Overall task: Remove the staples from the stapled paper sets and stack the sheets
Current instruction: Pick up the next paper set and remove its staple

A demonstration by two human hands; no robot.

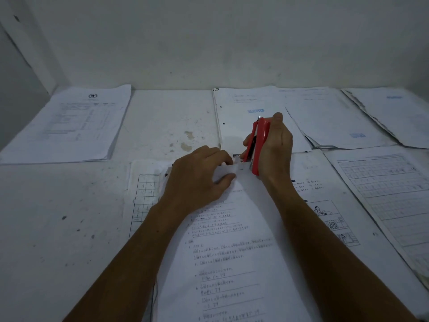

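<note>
I work on a white, stained table (167, 122) set against a bare pale wall (209, 38), in dim light. Paper stacks lie far left (69, 124) and far right (325, 117). The stapled set (232, 252), white sheets with printed lines, lies near centre. My left hand (197, 177) pinches its far corner. My right hand (274, 147) grips the red stapler (258, 145) upright, its lower end touching that corner.

Staple hidden under stapler (256, 145) tip.
</note>
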